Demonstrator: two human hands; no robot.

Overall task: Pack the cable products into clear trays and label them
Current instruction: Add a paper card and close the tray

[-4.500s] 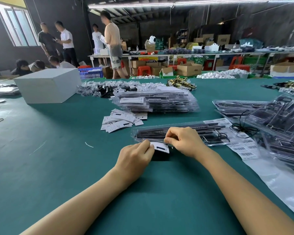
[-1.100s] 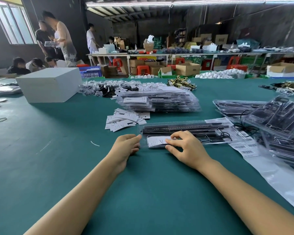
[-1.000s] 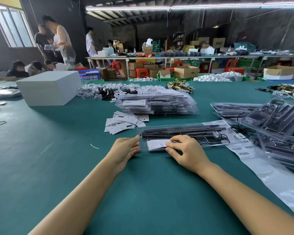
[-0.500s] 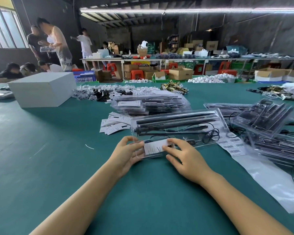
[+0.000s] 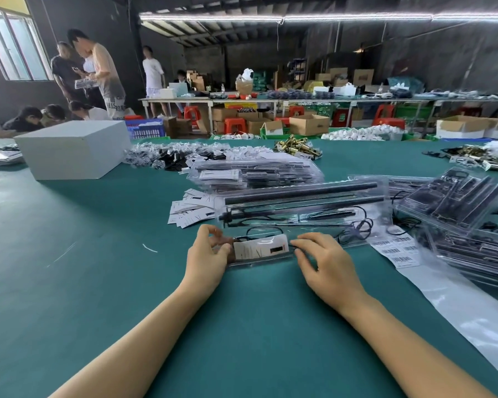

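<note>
A long clear tray (image 5: 305,214) with black rods and a thin black cable inside is tilted up toward me, its near edge on the green table (image 5: 98,282). A white label card (image 5: 260,247) lies in its near left corner. My left hand (image 5: 207,254) grips that corner, thumb over the tray's edge. My right hand (image 5: 328,262) holds the near edge just right of the card, fingertips curled onto the plastic.
Loose white cards (image 5: 189,209) lie behind my left hand. A stack of packed trays (image 5: 256,173) sits beyond. Empty and filled trays (image 5: 454,202) pile up at the right over barcode sticker sheets (image 5: 397,249). A white box (image 5: 72,149) stands far left. People stand at the back left.
The tray lay flat on the table a second ago. Both hands have tipped its far side up toward me, with the card now inside its near left corner.
</note>
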